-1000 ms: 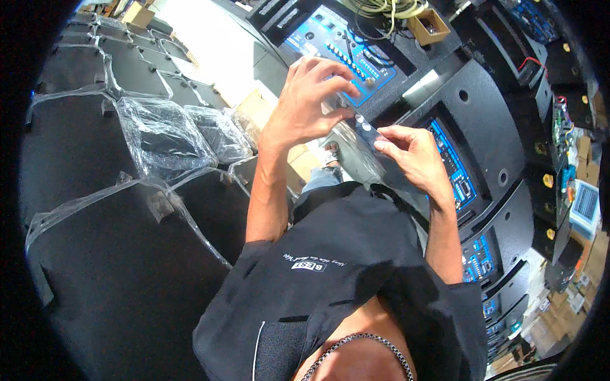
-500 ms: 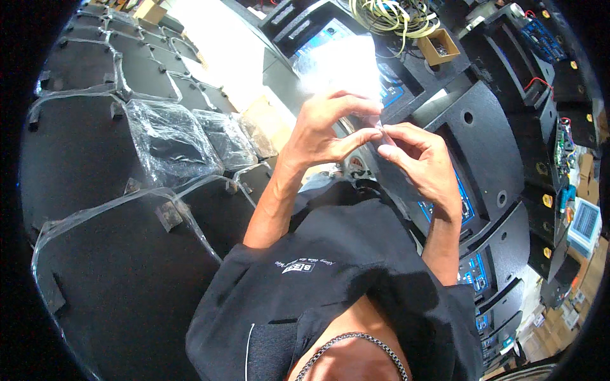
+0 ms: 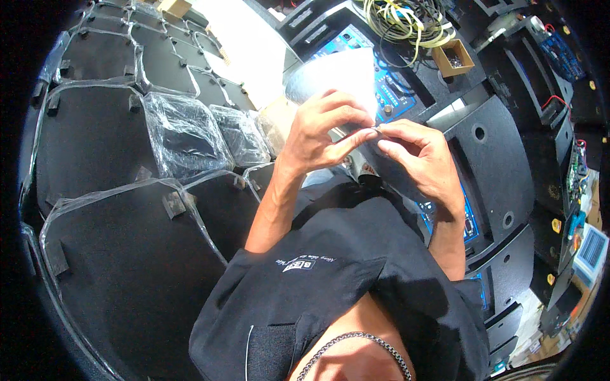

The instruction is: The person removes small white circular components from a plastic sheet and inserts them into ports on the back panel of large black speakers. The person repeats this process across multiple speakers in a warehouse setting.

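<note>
One pale sheet (image 3: pixel 337 73), thin and washed out by glare, rose from the fingertips of the left hand (image 3: pixel 321 136), in front of a blue panel (image 3: pixel 391 95). That hand was closed in a pinch at the sheet's lower corner, the thumb under the fingers. The right hand (image 3: pixel 426 159) had its thumb and forefinger slightly apart, the forefinger's tip up against the left hand's pinch; whether it gripped the sheet too, or some small piece, I could not tell. The step in hand looked like fine fingertip work at that corner, and the next move seemed to call for a steady left pinch and a light right touch.

Counted, there were two hands, one sheet, one coil of cables (image 3: pixel 406 28) with yellow strands, and one small carton (image 3: pixel 459 69) just beside the coil, its contents too small to tell. Two film-wrapped packs (image 3: pixel 190 136) lay to the left of the left hand. Blue panels showed in at least three places, one partly hidden by the right forearm. Black cabinets (image 3: pixel 127 267) filled the left side, too cut off to count surely.
</note>
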`<action>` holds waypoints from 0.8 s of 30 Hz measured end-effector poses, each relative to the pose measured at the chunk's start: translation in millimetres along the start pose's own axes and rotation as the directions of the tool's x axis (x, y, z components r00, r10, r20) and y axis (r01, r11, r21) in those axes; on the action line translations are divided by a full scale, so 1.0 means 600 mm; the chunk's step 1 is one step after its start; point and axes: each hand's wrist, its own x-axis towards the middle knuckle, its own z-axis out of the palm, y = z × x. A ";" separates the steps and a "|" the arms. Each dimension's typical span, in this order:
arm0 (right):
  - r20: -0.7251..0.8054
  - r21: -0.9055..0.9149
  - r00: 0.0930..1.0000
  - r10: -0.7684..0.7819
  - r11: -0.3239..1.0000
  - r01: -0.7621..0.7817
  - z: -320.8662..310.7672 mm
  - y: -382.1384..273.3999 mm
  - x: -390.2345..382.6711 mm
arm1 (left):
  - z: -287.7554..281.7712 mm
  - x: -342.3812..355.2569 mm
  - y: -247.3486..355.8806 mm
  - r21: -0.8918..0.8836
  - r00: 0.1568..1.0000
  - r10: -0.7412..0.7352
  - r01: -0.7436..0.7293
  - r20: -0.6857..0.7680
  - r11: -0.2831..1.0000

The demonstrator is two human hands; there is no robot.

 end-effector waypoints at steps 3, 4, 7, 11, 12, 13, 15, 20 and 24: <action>0.017 0.061 0.999 0.038 0.997 -0.039 0.003 0.000 0.022 | -0.007 0.002 -0.005 0.037 0.999 -0.027 0.028 -0.039 0.999; 0.021 0.079 0.999 0.046 0.996 -0.048 0.004 0.000 0.031 | -0.009 0.004 -0.008 0.039 0.998 -0.038 0.040 -0.058 0.998; 0.021 0.066 0.996 0.081 0.994 -0.082 0.012 0.000 0.061 | -0.022 0.012 -0.021 0.078 0.995 -0.074 0.079 -0.063 0.994; 0.009 0.088 0.993 0.114 0.990 -0.114 0.027 0.003 0.114 | -0.041 0.022 -0.065 0.034 0.987 -0.127 0.131 -0.099 0.991; 0.006 0.080 0.992 0.124 0.989 -0.124 0.031 -0.002 0.129 | -0.047 0.025 -0.079 0.010 0.984 -0.142 0.144 -0.111 0.989; 0.002 0.071 0.991 0.134 0.988 -0.134 0.037 -0.005 0.145 | -0.053 0.028 -0.093 -0.015 0.980 -0.158 0.157 -0.123 0.987; -0.034 0.076 0.986 0.164 0.984 -0.161 0.053 -0.012 0.174 | -0.068 0.035 -0.120 -0.050 0.971 -0.195 0.190 -0.140 0.981; -0.085 0.162 0.969 0.233 0.963 -0.217 0.089 -0.017 0.245 | -0.108 0.052 -0.182 -0.084 0.954 -0.233 0.220 -0.190 0.972; -0.116 0.172 0.966 0.231 0.963 -0.209 0.114 -0.024 0.291 | -0.132 0.062 -0.223 -0.117 0.945 -0.236 0.214 -0.225 0.970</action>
